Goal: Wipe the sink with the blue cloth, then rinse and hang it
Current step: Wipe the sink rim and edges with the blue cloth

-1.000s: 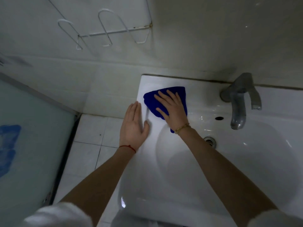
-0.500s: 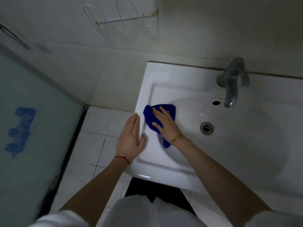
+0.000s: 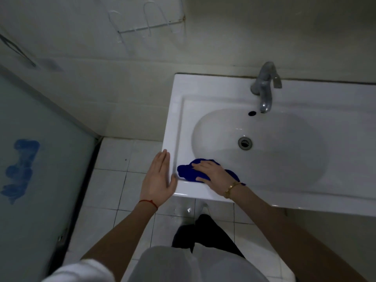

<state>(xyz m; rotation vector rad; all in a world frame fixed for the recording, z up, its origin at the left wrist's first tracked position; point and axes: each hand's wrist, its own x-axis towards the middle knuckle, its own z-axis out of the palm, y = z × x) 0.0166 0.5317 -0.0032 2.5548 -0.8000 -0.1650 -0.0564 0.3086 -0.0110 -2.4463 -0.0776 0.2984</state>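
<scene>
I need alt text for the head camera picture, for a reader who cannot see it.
A person's right hand presses a blue cloth flat on the near left corner of a white sink. The left hand rests open against the sink's left edge. A faucet stands behind the basin.

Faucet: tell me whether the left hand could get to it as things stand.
Probably yes, with a long reach. The left hand lies flat and empty at the sink's near left corner; the faucet is at the far rim. Only the right hand, pressing the blue cloth, sits nearby, off that path.
</scene>
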